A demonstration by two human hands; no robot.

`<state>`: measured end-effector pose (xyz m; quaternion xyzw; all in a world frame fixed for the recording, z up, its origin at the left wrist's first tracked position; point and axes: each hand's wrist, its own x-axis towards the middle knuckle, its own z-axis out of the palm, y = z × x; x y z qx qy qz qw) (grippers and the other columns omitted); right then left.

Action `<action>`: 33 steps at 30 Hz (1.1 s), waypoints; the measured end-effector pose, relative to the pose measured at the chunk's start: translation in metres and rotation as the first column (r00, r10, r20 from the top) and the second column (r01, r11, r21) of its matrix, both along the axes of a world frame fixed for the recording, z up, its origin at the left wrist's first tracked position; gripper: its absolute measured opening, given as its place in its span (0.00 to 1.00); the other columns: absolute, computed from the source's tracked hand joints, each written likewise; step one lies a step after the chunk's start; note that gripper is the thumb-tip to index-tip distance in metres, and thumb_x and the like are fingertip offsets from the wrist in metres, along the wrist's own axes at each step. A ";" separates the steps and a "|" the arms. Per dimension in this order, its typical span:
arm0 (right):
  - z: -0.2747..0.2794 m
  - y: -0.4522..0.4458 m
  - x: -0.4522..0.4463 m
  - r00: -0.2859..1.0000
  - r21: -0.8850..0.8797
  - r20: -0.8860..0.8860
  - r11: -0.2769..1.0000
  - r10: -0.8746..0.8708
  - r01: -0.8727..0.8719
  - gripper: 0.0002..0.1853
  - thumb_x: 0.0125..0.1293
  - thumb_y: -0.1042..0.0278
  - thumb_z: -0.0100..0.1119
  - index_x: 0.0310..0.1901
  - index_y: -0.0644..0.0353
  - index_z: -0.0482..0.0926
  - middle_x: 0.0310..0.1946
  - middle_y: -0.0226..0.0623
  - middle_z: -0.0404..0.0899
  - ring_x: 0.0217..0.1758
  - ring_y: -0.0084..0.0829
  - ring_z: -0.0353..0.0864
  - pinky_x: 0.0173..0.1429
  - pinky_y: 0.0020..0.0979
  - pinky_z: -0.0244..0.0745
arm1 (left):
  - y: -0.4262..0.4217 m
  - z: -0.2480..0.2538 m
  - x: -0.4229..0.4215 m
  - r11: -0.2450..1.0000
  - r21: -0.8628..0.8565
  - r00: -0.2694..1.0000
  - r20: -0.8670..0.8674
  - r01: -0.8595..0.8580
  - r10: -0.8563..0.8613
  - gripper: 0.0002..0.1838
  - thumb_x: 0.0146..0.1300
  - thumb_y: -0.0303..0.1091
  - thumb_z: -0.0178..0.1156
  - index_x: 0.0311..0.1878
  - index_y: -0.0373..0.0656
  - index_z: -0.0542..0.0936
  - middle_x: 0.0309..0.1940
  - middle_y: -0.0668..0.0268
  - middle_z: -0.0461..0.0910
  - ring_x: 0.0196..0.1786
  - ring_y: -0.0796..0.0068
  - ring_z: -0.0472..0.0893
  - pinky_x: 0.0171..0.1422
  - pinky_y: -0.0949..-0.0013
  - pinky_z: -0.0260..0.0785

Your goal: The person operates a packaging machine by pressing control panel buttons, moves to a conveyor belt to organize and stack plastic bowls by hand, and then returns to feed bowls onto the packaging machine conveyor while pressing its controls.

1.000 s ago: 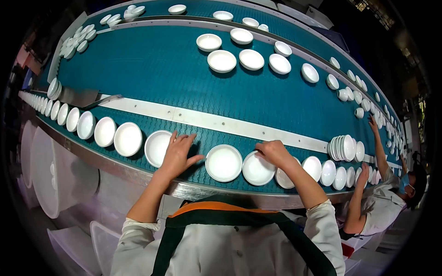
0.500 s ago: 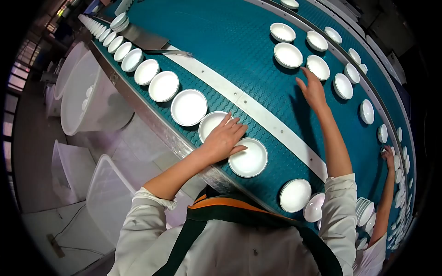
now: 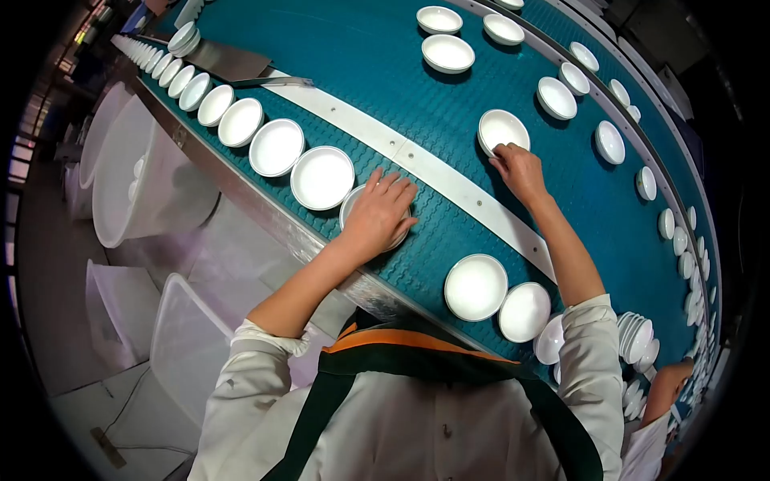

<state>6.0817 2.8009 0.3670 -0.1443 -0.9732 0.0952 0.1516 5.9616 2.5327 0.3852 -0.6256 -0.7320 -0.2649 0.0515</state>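
Note:
My left hand point(image 3: 380, 210) lies over a white bowl point(image 3: 395, 240) in the near row, its fingers stretched out and covering most of it. Further across the belt, my right hand point(image 3: 518, 170) grips the near rim of another white bowl point(image 3: 503, 128) between thumb and fingers. That bowl stands upright on the teal belt. Up and left of my left hand, a line of white bowls point(image 3: 322, 178) runs away along the near edge. To its lower right, two more bowls, one round and full-faced point(image 3: 476, 287) and one beside it point(image 3: 524, 312), sit close together.
A white divider strip point(image 3: 361, 124) splits the teal belt point(image 3: 353, 48). A metal plate point(image 3: 228, 62) lies at its far end. Several bowls stand along the curved far rail. Large translucent bins point(image 3: 144, 184) stand on the floor at left. Another person's arm point(image 3: 666, 389) shows at right.
My right hand has moved left and nearer, and now grips a bowl. The bowls on the far belt have shifted up and left. The other person's arm has drawn back.

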 end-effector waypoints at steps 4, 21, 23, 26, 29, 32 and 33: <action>0.007 -0.057 0.049 0.985 -0.378 -0.093 0.920 -0.144 0.099 0.10 0.55 0.64 0.58 0.35 0.61 0.78 0.27 0.40 0.78 0.26 0.35 0.77 0.32 0.31 0.70 | 0.017 -0.035 0.063 0.959 -0.208 0.971 0.185 0.190 -0.152 0.26 0.49 0.43 0.61 0.47 0.33 0.72 0.32 0.55 0.76 0.43 0.57 0.72 0.59 0.55 0.55; 0.013 -0.166 0.135 0.974 -0.378 -0.103 0.897 0.204 -0.228 0.13 0.52 0.69 0.59 0.40 0.61 0.74 0.37 0.38 0.74 0.45 0.37 0.72 0.47 0.34 0.67 | 0.034 -0.012 0.042 0.989 -0.069 0.979 0.166 0.134 -0.121 0.10 0.59 0.31 0.51 0.39 0.36 0.75 0.29 0.56 0.76 0.39 0.59 0.74 0.61 0.54 0.55; 0.017 -0.150 0.145 0.984 -0.431 -0.166 0.894 0.056 -0.123 0.17 0.53 0.68 0.58 0.46 0.60 0.73 0.44 0.40 0.73 0.49 0.39 0.70 0.53 0.35 0.66 | 0.038 -0.012 0.041 0.991 -0.060 0.954 0.282 0.121 -0.100 0.11 0.61 0.34 0.48 0.35 0.38 0.77 0.22 0.57 0.76 0.32 0.59 0.75 0.61 0.55 0.55; 0.007 -0.120 0.164 0.960 -0.339 -0.166 0.927 -0.227 0.161 0.19 0.50 0.68 0.60 0.46 0.62 0.73 0.44 0.46 0.74 0.48 0.42 0.72 0.51 0.38 0.67 | 0.043 -0.012 0.042 0.960 -0.215 0.913 0.398 0.182 -0.084 0.10 0.59 0.34 0.51 0.37 0.38 0.76 0.21 0.57 0.75 0.29 0.58 0.75 0.61 0.56 0.55; -0.005 -0.102 0.183 0.963 -0.359 0.085 0.894 -0.256 0.269 0.18 0.51 0.64 0.59 0.45 0.61 0.74 0.35 0.48 0.77 0.40 0.44 0.76 0.45 0.40 0.71 | 0.047 -0.017 0.038 0.957 -0.214 0.958 0.250 0.194 -0.138 0.08 0.53 0.30 0.56 0.35 0.38 0.74 0.22 0.55 0.76 0.29 0.55 0.75 0.60 0.55 0.58; -0.005 -0.090 0.190 0.938 -0.359 0.284 0.885 -0.199 0.296 0.16 0.52 0.63 0.55 0.42 0.61 0.75 0.26 0.49 0.78 0.32 0.46 0.77 0.38 0.41 0.72 | 0.050 -0.012 0.040 0.959 -0.232 0.983 0.128 0.161 -0.134 0.06 0.51 0.26 0.57 0.33 0.38 0.72 0.23 0.54 0.76 0.30 0.54 0.75 0.58 0.54 0.60; -0.011 -0.089 0.192 0.959 -0.398 0.205 0.879 -0.194 0.263 0.15 0.53 0.64 0.53 0.41 0.61 0.76 0.25 0.49 0.77 0.31 0.47 0.77 0.38 0.41 0.72 | 0.049 -0.014 0.041 0.960 -0.230 0.976 0.180 0.159 -0.119 0.06 0.52 0.26 0.57 0.33 0.38 0.72 0.22 0.55 0.75 0.30 0.54 0.75 0.58 0.54 0.60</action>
